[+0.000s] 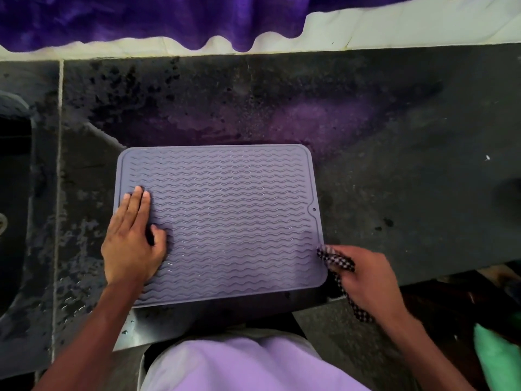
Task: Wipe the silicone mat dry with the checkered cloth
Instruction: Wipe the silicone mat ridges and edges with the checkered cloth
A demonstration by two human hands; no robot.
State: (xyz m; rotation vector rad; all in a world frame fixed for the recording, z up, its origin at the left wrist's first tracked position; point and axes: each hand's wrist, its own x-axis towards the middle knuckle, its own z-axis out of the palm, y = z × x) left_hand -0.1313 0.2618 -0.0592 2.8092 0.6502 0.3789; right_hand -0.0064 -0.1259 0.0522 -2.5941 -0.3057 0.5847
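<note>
Head view looks straight down on the silicone mat (225,218), a grey-lilac rectangle with rounded corners, a raised rim and rows of wavy ridges. It lies flat near the front edge of a dark stone counter (394,170), with a small round hole in a tab on its right edge. The left hand (132,241) rests palm-down on the mat's left side, fingers stretched out and close together, thumb tucked toward the centre, holding nothing. The right hand (363,280) sits just off the mat's lower right corner, curled closed around the checkered cloth (338,263); a bunched bit shows above the fingers and a strip trails down below the wrist.

The counter is mottled black with darker blotches that look wet, and a purple sheen reflects off it behind the mat. A pale seam runs front to back on the left, beside the dark basin of a sink (14,193), which is cut off by the frame. Along the back, a cream-tiled edge meets a purple curtain (141,21) with a wavy hem. Something green (496,359) shows at lower right, too cropped to identify. Most of the cloth is hidden inside the fist. No writing or label can be read anywhere.
</note>
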